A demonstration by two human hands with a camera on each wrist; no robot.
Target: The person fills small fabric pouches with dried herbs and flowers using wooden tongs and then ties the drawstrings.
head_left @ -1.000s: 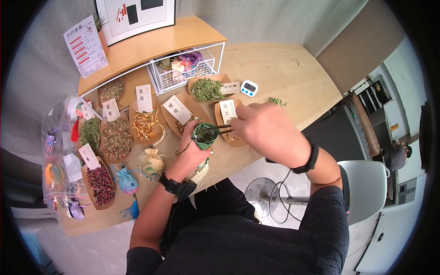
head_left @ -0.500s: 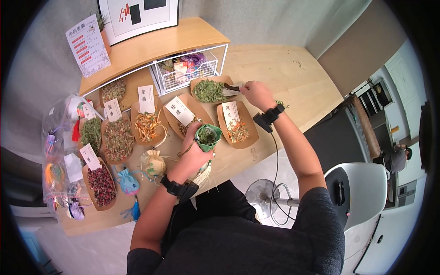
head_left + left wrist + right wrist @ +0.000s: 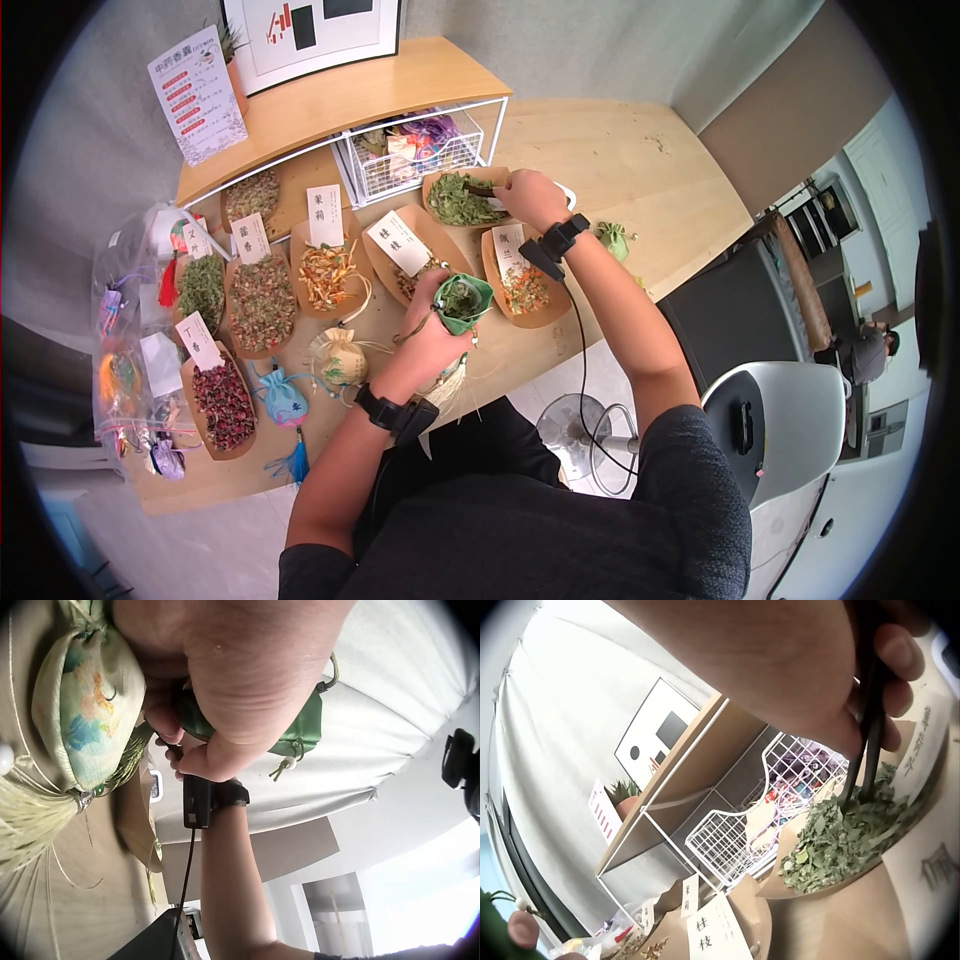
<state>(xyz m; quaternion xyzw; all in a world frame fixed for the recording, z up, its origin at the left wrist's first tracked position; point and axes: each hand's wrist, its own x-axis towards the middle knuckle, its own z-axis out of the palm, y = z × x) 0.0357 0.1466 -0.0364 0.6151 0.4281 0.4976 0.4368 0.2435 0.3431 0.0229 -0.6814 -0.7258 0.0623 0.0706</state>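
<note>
My left hand grips a green drawstring pouch, mouth up, with dried green leaves showing inside. White beads hang from its cord. My right hand holds dark tongs, their tips down in the crushed green leaves of a brown paper tray at the back. A floral pouch with a pale tassel is close beside my left hand. Nearest my right wrist is a tray of orange and green bits with a white label.
More labelled paper trays line the left, including one of dark red buds. Cream and blue pouches lie by the front edge. A wooden shelf with a white wire basket stands behind. A black cable hangs from my right wrist.
The right hand with the tongs has moved from the green pouch's mouth back to the tray of green leaves, and the tips have gone into them. The left hand keeps its grip on the pouch.
</note>
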